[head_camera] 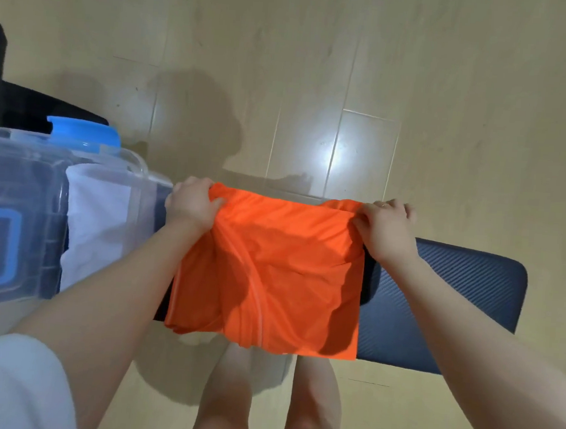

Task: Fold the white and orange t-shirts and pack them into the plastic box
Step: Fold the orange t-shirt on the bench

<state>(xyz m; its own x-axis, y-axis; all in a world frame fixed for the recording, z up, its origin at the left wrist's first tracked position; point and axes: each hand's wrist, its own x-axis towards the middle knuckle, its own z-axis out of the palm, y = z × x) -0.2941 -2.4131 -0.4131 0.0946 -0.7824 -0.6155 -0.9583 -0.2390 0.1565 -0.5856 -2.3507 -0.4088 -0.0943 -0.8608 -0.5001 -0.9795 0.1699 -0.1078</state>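
I grip the far corners of the half-folded orange t-shirt (270,271) with my left hand (192,205) and right hand (387,229), fingers curled; next I judge one more fold, then the clear plastic box (56,196) beside it.

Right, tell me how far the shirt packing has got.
Done: the white t-shirt already lies folded inside the plastic box. In hand: the left hand and right hand each grip a far corner of the partly folded orange t-shirt on the dark padded bench. Left: finish folding it and put it in the box.
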